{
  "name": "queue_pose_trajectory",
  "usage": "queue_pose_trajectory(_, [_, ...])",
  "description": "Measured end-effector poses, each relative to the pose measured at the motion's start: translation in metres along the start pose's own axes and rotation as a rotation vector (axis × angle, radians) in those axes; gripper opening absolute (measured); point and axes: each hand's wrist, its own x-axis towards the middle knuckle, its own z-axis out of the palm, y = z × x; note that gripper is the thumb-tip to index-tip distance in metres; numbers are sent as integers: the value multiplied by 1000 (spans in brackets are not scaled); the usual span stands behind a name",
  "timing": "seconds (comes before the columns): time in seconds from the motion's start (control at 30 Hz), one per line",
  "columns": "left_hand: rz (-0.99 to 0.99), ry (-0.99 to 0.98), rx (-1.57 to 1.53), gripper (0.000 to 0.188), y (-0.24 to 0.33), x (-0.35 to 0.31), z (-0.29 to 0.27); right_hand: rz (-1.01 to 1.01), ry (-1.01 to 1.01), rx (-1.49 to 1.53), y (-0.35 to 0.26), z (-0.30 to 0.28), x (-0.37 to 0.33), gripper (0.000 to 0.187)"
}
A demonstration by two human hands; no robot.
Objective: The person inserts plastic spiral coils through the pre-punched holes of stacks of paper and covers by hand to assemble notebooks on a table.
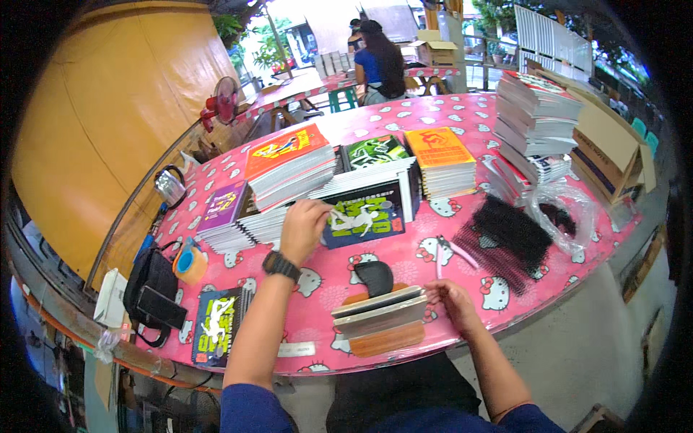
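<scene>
My left hand (307, 225) reaches forward with its fingers pinched at the left edge of a dark blue book (368, 213) with green and white cover art. That book leans against the front of a stack of books. Close to me is a wooden board (386, 340) with grey and tan slats (381, 312) lying across it; a black rounded pad (374, 277) rests at its far side. My right hand (455, 302) is at the right end of the slats, fingers loosely extended and holding nothing visible. Pink-handled pliers (451, 254) lie just beyond it.
A matching notebook (214, 326), a tape roll (189, 261) and a black bag (148, 289) lie on the left. Book stacks (292, 162) line the middle. On the right are black plastic coils (505, 234), a tall book pile (534, 119) and a cardboard box (606, 148). A person (380, 65) sits beyond.
</scene>
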Motion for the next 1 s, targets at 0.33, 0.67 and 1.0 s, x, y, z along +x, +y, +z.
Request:
queue_pose_trajectory(0.33, [125, 97, 61, 16, -1, 52, 66, 63, 22, 142, 4, -5, 8, 49])
queue_pose_trajectory(0.67, [-101, 67, -75, 19, 40, 41, 0, 71, -73, 98, -3, 7, 5, 37])
queue_pose_trajectory(1.0, [87, -120, -247, 18, 162, 29, -103, 78, -69, -314, 2, 5, 2, 44])
